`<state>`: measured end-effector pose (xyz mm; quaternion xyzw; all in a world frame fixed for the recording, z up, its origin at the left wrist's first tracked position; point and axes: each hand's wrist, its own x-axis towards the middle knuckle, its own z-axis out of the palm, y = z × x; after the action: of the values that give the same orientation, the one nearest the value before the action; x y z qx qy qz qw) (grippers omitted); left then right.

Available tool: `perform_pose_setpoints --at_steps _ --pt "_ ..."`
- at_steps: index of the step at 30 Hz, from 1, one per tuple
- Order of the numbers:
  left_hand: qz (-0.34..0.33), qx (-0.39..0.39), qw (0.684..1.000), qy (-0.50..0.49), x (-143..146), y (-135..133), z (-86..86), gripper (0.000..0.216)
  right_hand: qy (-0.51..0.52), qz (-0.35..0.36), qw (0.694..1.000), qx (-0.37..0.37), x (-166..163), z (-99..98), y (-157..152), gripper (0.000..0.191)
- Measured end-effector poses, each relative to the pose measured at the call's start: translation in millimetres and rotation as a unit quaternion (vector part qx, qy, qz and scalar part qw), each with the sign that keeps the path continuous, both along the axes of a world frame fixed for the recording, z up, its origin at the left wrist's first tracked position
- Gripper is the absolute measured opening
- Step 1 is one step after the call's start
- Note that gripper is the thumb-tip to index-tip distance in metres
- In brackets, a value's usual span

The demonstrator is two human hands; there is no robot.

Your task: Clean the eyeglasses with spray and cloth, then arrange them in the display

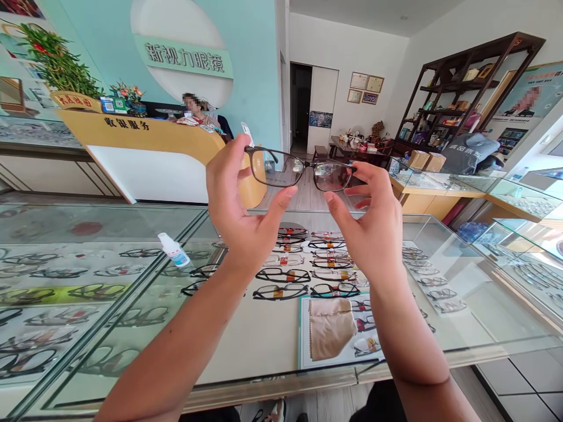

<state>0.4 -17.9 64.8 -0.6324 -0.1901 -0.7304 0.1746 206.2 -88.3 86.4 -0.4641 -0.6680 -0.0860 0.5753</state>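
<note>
A pair of dark-framed eyeglasses [309, 165] is held up in front of me, above the glass display case. My left hand [240, 199] grips its left end near the hinge, the thumb below the lens. On the other end, the fingers of my right hand [369, 211] close around the right hinge, with that thumb under the right lens. A small white tag [246, 132] sticks up by my left fingers. Below, a beige cleaning cloth [329, 331] lies on a flat white-and-teal tray [305, 351]. To the left, a white spray bottle [174, 251] stands on the glass.
Rows of eyeglasses [288, 274] fill the glass display case [272, 346] beneath my arms. Across the floor is a cashier counter [145, 132] with a seated person [200, 114] behind it. Other glass cases [523, 264] and a dark wooden shelf [466, 82] stand at right.
</note>
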Motion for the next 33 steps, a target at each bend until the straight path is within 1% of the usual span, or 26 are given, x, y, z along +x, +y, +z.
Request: perform_pose_setpoints --at_steps 5,11,16,22,25,31,33 --pt "0.010 -0.008 1.000 0.006 2 -5 1.5 0.081 0.004 0.005 1.000 -0.007 -1 0.3 -1 0.051" --pt "0.028 -0.024 0.999 -0.007 2 -2 0.4 0.080 -0.005 0.006 1.000 0.001 1 0.5 -2 0.051" --pt "0.039 -0.079 0.996 -0.022 3 -6 0.9 0.084 -0.010 0.007 1.000 0.003 1 0.6 -2 0.051" --pt "0.033 0.006 0.999 0.004 3 -4 2.2 0.084 -0.010 0.006 1.000 -0.002 1 -0.3 -1 0.053" --pt "0.033 0.009 0.999 0.005 3 -3 2.0 0.084 -0.008 0.007 1.000 -0.001 1 -0.2 -2 0.052" --pt "0.025 -0.011 1.000 0.009 1 0 -1.1 0.085 -0.004 0.009 1.000 -0.002 0 0.4 -2 0.051" --pt "0.021 0.000 1.000 0.010 0 5 -2.4 0.087 -0.003 0.012 1.000 0.003 1 -0.2 -1 0.051"
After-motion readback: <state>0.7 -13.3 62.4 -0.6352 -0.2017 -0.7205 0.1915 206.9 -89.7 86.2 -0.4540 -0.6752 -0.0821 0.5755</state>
